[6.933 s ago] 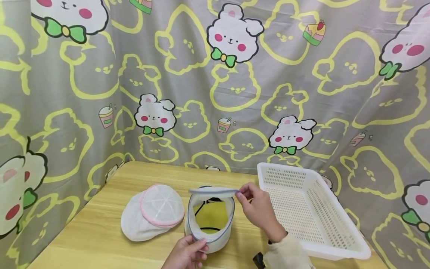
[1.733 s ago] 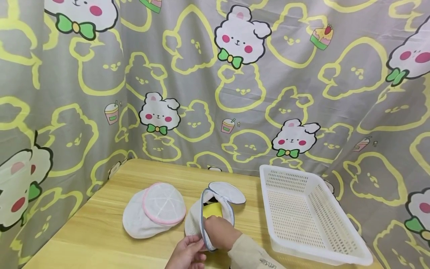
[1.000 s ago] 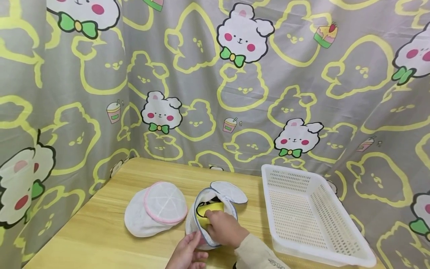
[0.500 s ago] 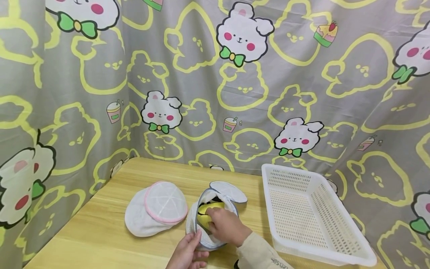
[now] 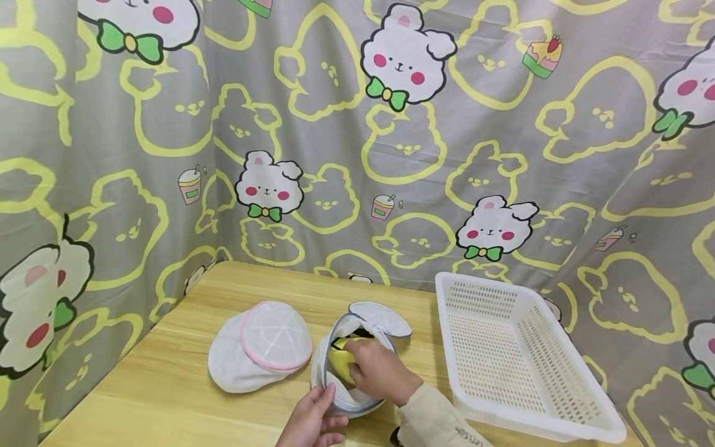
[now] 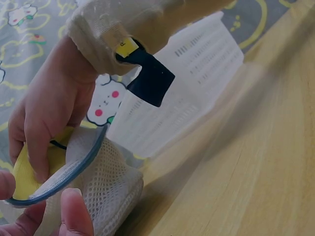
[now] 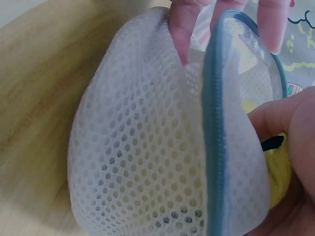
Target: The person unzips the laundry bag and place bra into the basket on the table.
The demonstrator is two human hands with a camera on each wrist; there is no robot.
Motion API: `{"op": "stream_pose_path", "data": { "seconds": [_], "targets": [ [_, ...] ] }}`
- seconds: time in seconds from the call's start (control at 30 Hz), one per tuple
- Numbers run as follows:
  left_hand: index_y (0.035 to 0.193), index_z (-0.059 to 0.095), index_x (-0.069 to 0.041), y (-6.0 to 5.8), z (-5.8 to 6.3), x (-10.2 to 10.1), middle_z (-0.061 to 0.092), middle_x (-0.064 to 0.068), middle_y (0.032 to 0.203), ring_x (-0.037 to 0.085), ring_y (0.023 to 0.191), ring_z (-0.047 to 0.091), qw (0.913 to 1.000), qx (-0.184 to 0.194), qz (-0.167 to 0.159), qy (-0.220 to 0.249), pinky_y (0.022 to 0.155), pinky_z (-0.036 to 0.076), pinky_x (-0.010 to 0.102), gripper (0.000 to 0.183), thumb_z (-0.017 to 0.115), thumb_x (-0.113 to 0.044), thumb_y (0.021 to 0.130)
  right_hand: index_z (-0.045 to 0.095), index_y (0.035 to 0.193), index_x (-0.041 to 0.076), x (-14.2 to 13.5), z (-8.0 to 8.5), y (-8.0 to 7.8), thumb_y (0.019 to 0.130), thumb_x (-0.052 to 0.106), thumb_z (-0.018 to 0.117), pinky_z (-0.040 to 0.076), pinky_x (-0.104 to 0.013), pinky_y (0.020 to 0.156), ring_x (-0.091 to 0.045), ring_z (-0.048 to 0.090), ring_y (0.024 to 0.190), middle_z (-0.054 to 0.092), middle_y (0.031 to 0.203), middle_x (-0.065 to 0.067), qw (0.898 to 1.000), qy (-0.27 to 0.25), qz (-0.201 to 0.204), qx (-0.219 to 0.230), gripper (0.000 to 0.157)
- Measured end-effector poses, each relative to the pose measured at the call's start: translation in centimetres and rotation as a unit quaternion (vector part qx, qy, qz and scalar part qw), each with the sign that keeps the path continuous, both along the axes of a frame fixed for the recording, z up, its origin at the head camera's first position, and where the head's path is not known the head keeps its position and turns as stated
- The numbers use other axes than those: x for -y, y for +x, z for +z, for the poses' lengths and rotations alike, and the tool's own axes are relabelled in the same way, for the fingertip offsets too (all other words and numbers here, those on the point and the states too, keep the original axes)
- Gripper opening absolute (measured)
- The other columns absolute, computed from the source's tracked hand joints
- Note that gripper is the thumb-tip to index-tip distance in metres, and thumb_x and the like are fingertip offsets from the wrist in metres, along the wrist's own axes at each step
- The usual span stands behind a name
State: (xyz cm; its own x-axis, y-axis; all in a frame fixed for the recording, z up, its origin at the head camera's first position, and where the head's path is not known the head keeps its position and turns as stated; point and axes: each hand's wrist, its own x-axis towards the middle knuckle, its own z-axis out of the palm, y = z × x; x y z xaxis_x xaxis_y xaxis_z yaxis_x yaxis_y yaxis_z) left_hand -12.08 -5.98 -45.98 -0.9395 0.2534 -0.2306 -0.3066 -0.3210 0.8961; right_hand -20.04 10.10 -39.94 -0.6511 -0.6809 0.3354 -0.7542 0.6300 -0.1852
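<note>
A white mesh laundry bag (image 5: 319, 371) with a blue zipper edge stands unzipped on the table, its round lid (image 5: 385, 318) folded back behind it. Inside lies a yellow cloth item (image 5: 338, 363) with black trim; its exact kind is hidden. My left hand (image 5: 314, 417) pinches the near left rim between thumb and fingers. Reaching into the mouth, my right hand (image 5: 386, 372) grips the yellow cloth with thumb and fingers, some of them hidden by the bag. The right wrist view shows the honeycomb mesh side (image 7: 138, 132) close up.
A second white mesh bag (image 5: 229, 366) with a pink-edged round lid (image 5: 277, 335) lies on the left. To the right stands a white perforated plastic basket (image 5: 491, 372). A patterned grey curtain (image 5: 329, 242) closes off the table's back and sides.
Earlier my right hand held up the lid; the lid now lies folded back. That hand has moved into the bag and drawn slightly rightward lately, while my left hand keeps the rim.
</note>
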Motion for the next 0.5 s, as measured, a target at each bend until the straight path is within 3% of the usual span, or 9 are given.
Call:
{"op": "stream_pose_path", "data": {
  "seconds": [0.17, 0.5],
  "targets": [
    [0.12, 0.046, 0.002, -0.13, -0.18, 0.08, 0.059, 0.001, 0.092, 0.014, 0.075, 0.063, 1.0, -0.004, -0.004, 0.003, 0.064, 0.055, 0.029, 0.045, 0.047, -0.039, 0.102, 0.059, 0.087, 0.007, -0.02, 0.19, 0.05, 0.078, -0.001, 0.063, 0.043, -0.021, 0.058, -0.006, 0.049, 0.067, 0.054, 0.074, 0.004, 1.0, -0.004, 0.008, -0.003, 0.013],
    [0.128, 0.039, 0.008, -0.2, -0.28, 0.08, 0.065, 0.001, 0.092, 0.016, 0.077, 0.064, 1.0, -0.006, 0.001, -0.003, 0.065, 0.055, 0.03, 0.051, 0.043, -0.036, 0.104, 0.059, 0.089, 0.006, -0.16, 0.71, 0.08, 0.08, 0.001, 0.06, 0.04, -0.019, 0.055, -0.006, 0.045, 0.063, 0.052, 0.074, 0.006, 0.999, -0.019, 0.002, 0.036, 0.01]
  ]
}}
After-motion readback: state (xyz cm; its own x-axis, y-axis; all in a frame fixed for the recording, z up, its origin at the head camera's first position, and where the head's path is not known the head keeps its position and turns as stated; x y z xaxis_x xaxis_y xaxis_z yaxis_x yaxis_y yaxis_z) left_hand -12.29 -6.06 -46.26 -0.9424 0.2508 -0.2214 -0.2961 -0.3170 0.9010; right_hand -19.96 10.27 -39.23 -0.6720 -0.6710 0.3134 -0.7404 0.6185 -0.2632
